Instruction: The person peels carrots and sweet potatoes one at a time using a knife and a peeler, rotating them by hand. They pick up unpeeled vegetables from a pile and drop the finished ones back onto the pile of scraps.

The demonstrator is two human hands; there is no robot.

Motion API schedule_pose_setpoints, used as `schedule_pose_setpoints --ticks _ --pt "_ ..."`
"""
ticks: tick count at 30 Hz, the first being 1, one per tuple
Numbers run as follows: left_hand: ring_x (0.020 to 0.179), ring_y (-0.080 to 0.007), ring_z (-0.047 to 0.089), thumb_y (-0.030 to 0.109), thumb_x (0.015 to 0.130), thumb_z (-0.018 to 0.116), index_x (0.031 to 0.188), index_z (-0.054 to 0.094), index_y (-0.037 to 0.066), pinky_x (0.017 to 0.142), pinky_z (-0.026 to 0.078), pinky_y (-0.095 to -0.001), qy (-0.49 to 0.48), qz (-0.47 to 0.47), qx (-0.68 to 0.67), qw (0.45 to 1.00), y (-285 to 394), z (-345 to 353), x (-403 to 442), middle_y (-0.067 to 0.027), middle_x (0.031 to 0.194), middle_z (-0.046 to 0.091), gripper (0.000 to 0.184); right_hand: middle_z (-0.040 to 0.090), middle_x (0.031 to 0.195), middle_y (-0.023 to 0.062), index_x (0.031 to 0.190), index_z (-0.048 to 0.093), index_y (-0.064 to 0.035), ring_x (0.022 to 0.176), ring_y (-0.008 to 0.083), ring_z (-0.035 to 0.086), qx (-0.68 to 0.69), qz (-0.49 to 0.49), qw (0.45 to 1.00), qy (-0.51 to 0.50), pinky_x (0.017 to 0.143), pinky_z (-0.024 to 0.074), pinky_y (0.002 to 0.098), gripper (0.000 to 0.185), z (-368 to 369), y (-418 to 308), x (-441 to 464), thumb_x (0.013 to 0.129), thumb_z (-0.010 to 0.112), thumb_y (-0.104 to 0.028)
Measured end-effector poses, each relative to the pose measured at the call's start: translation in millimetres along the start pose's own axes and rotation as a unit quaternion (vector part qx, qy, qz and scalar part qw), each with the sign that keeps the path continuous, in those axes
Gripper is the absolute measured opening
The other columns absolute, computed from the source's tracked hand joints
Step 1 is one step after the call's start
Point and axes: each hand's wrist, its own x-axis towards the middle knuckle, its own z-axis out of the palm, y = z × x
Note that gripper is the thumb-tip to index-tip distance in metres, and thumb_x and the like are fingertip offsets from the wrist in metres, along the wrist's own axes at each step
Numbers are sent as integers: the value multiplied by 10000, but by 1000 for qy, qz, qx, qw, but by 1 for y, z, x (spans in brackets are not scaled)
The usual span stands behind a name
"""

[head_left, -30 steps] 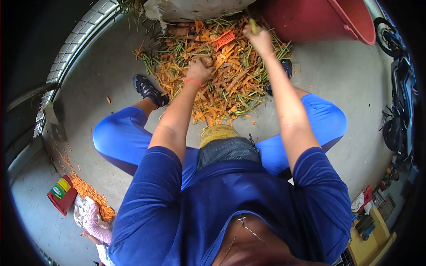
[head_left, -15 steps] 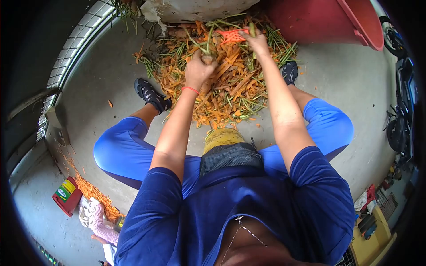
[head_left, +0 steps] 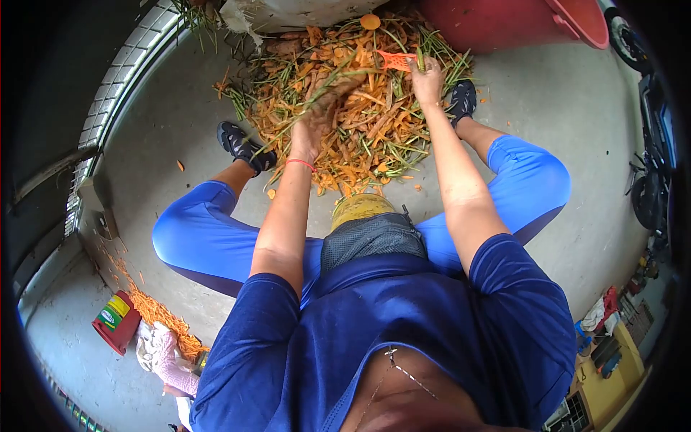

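Note:
My left hand (head_left: 311, 132) is over the left side of a heap of carrot peelings and green stalks (head_left: 374, 133). Its fingers are smeared by motion. A blurred brownish shape with a green stalk (head_left: 330, 81) lies across them, and whether they grip it is unclear. On the heap's upper right, my right hand (head_left: 427, 81) is closed on an orange slotted plastic tool (head_left: 396, 60), its kind not clear. A greenish-yellow piece (head_left: 420, 59) shows by those fingers. Beyond both hands, a round orange carrot piece (head_left: 370, 21) appears near the heap's far edge.
A large red tub (head_left: 511, 29) leans at the upper right, beside a whitish sack (head_left: 302, 16). My shoes flank the heap. At lower left are a red container (head_left: 116, 324), more orange shreds (head_left: 162, 313) and another person's pink sleeve (head_left: 173, 363). Motorcycles (head_left: 651, 165) stand at right.
My left hand has dropped slightly and turned, its fingers now blurred; earlier it gripped a carrot top with stalks. My right hand has shifted slightly right. The round orange piece has appeared.

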Motion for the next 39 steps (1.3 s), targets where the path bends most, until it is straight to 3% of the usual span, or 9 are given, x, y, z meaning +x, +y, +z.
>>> schedule_pose_setpoints --ticks 5,9,13,17,21,26,32,34,39 --pt "952 -253 589 108 937 465 1221 442 -52 847 499 -362 63 -30 372 926 -3 4 -5 -186 1159 533 327 603 650 41 1033 564 -46 521 114 551 174 173 965 -93 536 438 282 295 14 -3 -19 953 593 -329" --pt "1120 -384 531 161 857 600 1150 544 -26 930 441 -456 231 334 685 604 -19 -6 -9 -233 1179 556 352 638 610 68 1062 565 -30 541 173 626 157 197 961 -118 566 476 316 264 19 -12 -31 942 592 -263" --pt "1084 -379 513 36 834 588 1177 532 65 935 427 -441 -72 397 668 625 1 -13 -2 -183 1166 537 349 639 596 62 1081 565 -29 537 172 627 72 185 968 -155 556 478 320 325 21 -15 -38 939 592 -320" --pt "1062 -380 518 129 855 617 1163 519 25 912 422 -452 -65 485 716 498 -10 -14 -5 -184 1097 565 340 638 601 66 1066 559 -25 503 160 607 83 202 965 -146 516 479 300 327 23 -11 -45 942 595 -325" --pt "1055 -343 535 291 868 638 1024 587 19 887 423 -428 286 377 606 639 -30 0 -19 -195 1028 583 318 623 602 56 1104 559 -23 501 140 604 143 214 954 -153 441 456 280 336 24 -7 -46 945 597 -317" --pt "1032 -349 536 263 933 514 997 591 8 898 409 -452 -78 245 502 826 -79 10 -10 -240 1047 582 274 619 610 49 1071 577 -25 499 140 590 167 249 941 -159 501 464 294 289 31 -7 -43 954 591 -289" --pt "1253 -377 433 234 846 615 1409 308 44 1059 349 -449 -34 363 857 363 -14 14 -3 -217 1356 437 669 634 620 57 1103 556 -1 536 140 610 154 247 942 -164 516 460 279 357 23 -4 -51 947 595 -320" --pt "1316 -353 373 301 806 688 1444 289 97 1064 318 -505 49 355 759 543 -4 -8 9 -159 1431 369 779 641 625 63 1124 547 8 537 147 613 130 234 949 -167 528 465 280 397 25 -6 -52 945 593 -344" --pt "1325 -317 346 356 794 716 1364 397 125 1085 243 -539 61 205 860 464 6 -24 -1 -120 1421 361 693 649 641 66 1140 547 8 561 160 623 144 251 940 -182 567 479 303 417 26 -13 -55 948 582 -362"
